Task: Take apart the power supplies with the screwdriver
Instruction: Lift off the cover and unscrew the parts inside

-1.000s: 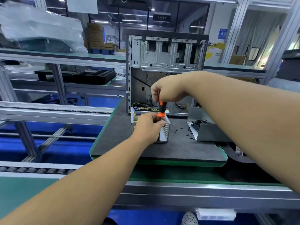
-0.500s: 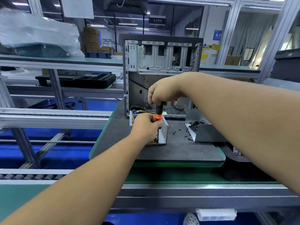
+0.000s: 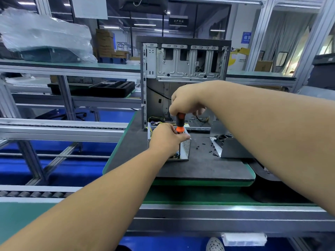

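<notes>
A silver power supply (image 3: 185, 148) with a mesh side stands on the dark mat (image 3: 199, 167) in front of an open computer case (image 3: 183, 62). My left hand (image 3: 167, 138) rests on top of the supply and grips it, hiding most of it. My right hand (image 3: 184, 102) is closed around the top of a black and orange screwdriver (image 3: 180, 123) held upright, tip down into the supply. The tip is hidden behind my left hand. Coloured wires (image 3: 156, 121) run from the supply into the case.
A grey metal cover with a fan (image 3: 232, 147) lies on the mat to the right, with several small black screws (image 3: 211, 148) scattered between it and the supply. Roller conveyor rails (image 3: 54, 127) run on the left. A black tray (image 3: 112, 87) sits on the far shelf.
The view has shifted slightly. Both hands stay on the supply and the screwdriver, with my right hand turned a little on the handle.
</notes>
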A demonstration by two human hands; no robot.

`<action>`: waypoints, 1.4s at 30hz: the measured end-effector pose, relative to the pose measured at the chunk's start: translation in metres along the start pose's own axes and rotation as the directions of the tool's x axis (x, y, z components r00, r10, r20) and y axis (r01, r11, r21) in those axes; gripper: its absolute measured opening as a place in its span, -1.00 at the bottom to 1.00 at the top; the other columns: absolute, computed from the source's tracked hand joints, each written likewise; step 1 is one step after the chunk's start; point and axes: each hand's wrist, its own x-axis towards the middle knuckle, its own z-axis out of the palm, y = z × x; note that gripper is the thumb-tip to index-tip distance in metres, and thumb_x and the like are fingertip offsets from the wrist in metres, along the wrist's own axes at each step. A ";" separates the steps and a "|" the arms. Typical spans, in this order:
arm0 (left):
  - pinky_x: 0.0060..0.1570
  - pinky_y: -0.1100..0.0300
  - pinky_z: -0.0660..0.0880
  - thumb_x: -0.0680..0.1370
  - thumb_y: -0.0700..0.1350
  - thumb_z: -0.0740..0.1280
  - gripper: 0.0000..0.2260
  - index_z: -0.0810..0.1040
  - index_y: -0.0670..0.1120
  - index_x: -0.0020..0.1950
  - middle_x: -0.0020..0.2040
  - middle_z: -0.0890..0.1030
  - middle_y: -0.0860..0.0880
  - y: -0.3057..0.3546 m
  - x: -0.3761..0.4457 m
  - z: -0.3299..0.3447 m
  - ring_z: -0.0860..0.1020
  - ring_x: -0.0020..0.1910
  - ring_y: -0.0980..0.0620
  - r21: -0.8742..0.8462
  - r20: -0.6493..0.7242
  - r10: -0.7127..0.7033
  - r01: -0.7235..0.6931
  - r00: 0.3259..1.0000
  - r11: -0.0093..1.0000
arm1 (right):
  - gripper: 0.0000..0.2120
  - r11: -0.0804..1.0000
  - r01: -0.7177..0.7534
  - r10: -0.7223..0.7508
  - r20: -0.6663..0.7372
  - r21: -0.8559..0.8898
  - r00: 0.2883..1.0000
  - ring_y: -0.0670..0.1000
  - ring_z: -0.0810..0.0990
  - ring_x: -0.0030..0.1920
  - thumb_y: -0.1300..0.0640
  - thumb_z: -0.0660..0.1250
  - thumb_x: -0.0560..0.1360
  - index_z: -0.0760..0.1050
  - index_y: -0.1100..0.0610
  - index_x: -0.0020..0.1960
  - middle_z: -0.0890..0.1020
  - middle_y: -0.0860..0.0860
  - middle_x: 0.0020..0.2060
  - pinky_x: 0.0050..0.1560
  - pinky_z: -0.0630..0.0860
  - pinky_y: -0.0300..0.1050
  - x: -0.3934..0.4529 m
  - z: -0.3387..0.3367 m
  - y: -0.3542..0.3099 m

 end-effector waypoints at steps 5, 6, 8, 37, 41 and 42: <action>-0.14 0.07 0.56 0.50 -0.01 0.54 -0.85 0.63 -0.03 -0.13 -0.20 0.68 -0.01 0.003 -0.005 0.001 0.58 -0.23 -0.01 0.024 0.097 0.066 -0.068 0.993 0.997 | -0.72 1.000 0.027 -0.027 -0.005 0.006 1.000 0.18 0.76 -0.28 0.02 0.46 0.55 0.59 0.19 0.14 0.73 0.16 -0.08 -0.20 0.74 0.07 -0.001 0.007 0.004; -0.10 0.06 0.58 0.52 -0.03 0.52 -0.89 0.65 -0.02 -0.12 -0.20 0.69 -0.01 0.003 -0.006 0.001 0.60 -0.21 -0.02 0.033 0.106 0.085 -0.089 0.991 0.995 | -0.74 0.999 0.035 -0.034 0.007 -0.015 0.999 0.18 0.77 -0.24 0.05 0.45 0.57 0.60 0.20 0.15 0.74 0.17 -0.08 -0.12 0.74 0.11 -0.002 0.006 0.006; -0.06 0.02 0.59 0.53 -0.08 0.49 -0.93 0.66 -0.05 -0.09 -0.21 0.66 0.01 0.006 -0.008 -0.001 0.59 -0.21 -0.04 0.062 0.119 0.116 -0.124 0.986 0.990 | -0.78 0.995 0.056 -0.056 0.009 -0.076 0.998 0.18 0.78 -0.18 0.13 0.41 0.57 0.62 0.22 0.17 0.76 0.19 -0.08 -0.02 0.72 0.14 -0.005 0.004 0.007; -0.02 0.10 0.63 0.61 -0.24 0.34 -0.83 0.59 0.05 -0.01 -0.15 0.67 0.00 -0.016 -0.024 -0.004 0.66 -0.17 0.00 0.136 0.088 0.062 -0.074 0.994 0.988 | -0.91 0.987 0.160 -0.155 -0.126 0.034 0.980 0.01 0.62 -0.46 0.23 0.38 0.52 0.60 0.11 0.00 0.74 0.13 -0.15 -0.44 0.52 -0.20 -0.016 0.017 0.027; -0.02 0.09 0.63 0.61 -0.24 0.33 -0.82 0.59 0.05 0.02 -0.14 0.66 0.04 -0.020 -0.027 -0.001 0.63 -0.16 0.03 0.112 0.062 0.070 -0.076 0.996 0.991 | -0.89 0.986 0.163 -0.156 -0.134 0.043 0.979 0.04 0.63 -0.43 0.25 0.38 0.50 0.59 0.08 -0.02 0.73 0.12 -0.17 -0.44 0.54 -0.15 -0.019 0.016 0.030; -0.01 0.10 0.62 0.61 -0.23 0.34 -0.82 0.58 0.06 0.02 -0.11 0.66 0.04 -0.020 -0.028 0.000 0.63 -0.13 0.03 0.112 0.059 0.076 -0.083 0.995 0.990 | -0.89 0.986 0.164 -0.157 -0.139 0.041 0.978 0.03 0.62 -0.44 0.24 0.38 0.49 0.59 0.07 -0.04 0.73 0.11 -0.19 -0.45 0.51 -0.16 -0.020 0.015 0.030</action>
